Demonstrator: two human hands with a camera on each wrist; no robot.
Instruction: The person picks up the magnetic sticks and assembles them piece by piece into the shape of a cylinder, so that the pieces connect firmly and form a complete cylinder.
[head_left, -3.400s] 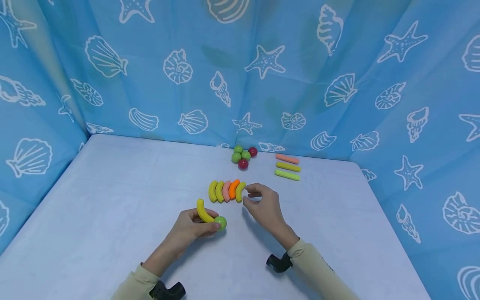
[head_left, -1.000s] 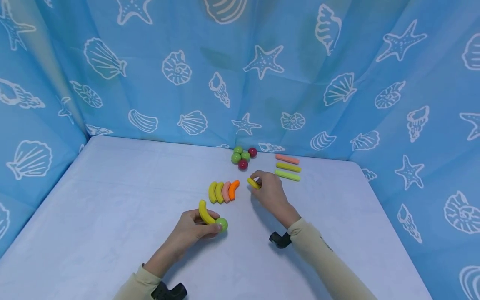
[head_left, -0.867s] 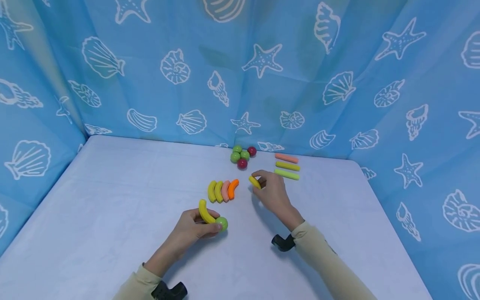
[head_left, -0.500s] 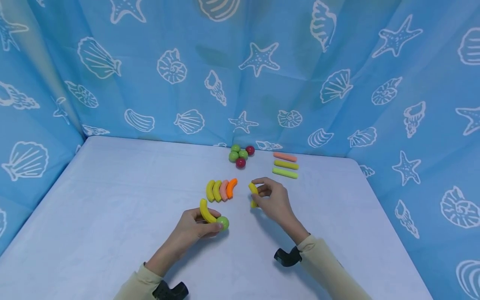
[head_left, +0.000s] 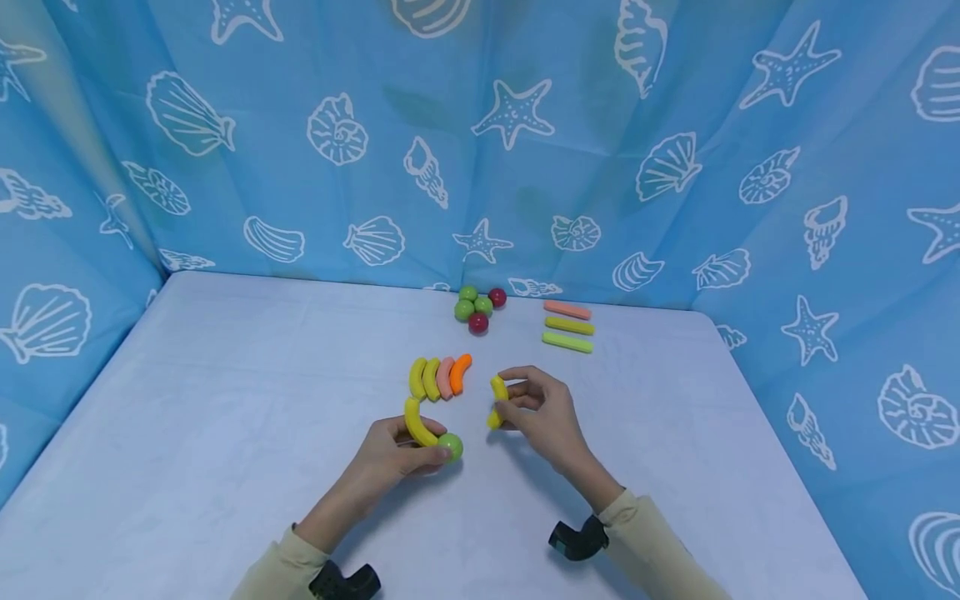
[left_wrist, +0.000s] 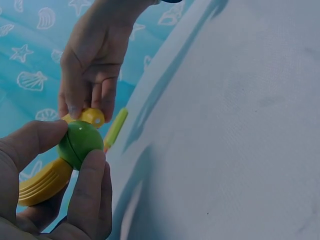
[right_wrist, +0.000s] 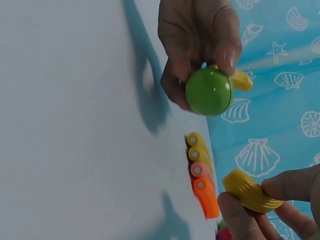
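Observation:
My left hand pinches a glossy green ball between thumb and fingers. Joined to that ball is a curved yellow stick, shaped like a small banana, which rises on its far left side. My right hand pinches a second curved yellow stick, held roughly upright above the table and apart from the ball. In the left wrist view, a pale round dot shows on the end of the right hand's yellow stick. Behind the hands lie several curved sticks in a row: two yellow, one pink, one orange.
Several green and dark red balls sit grouped near the table's far edge. Right of them lie three straight sticks: salmon, yellow and lime. A blue shell-print curtain surrounds the white table.
My right hand has taken the rightmost curved yellow stick from the row, turned it upright and brought it nearer my left hand. The left hand keeps its hold on the green ball.

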